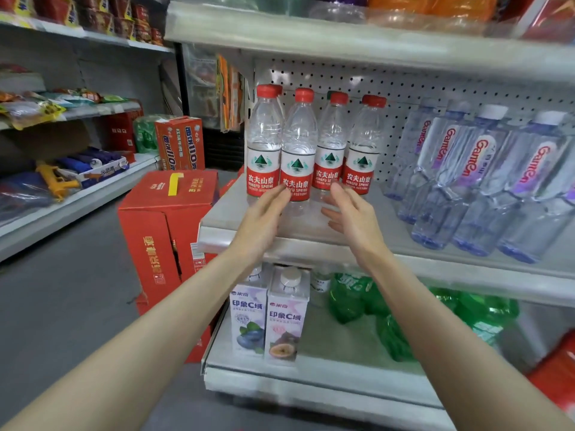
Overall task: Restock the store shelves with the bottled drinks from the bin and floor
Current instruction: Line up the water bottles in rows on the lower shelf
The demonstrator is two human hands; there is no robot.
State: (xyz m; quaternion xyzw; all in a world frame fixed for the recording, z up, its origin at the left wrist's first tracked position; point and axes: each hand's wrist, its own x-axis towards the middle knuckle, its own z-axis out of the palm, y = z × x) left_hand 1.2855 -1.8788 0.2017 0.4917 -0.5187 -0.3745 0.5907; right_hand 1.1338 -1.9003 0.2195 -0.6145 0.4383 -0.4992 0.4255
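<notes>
Head view: red-capped bottle (298, 150) between spread, empty left hand (264, 219) and right hand (351, 217).

The red-capped water bottles (298, 157) before me read "NONGFU SPRING"; the clear leaning bottles (479, 169) read "Ganten"; cartons (286, 318) below show "C".

Two drink cartons (269, 318) upright side by side on lower shelf, blueberry at left, passionfruit at right. Red cardboard box (161, 231) on floor left of shelving, orange box (180, 143) behind it. Yellow toy gun (54, 180) on far left rack. Snack packets (37, 107) above it.
</notes>
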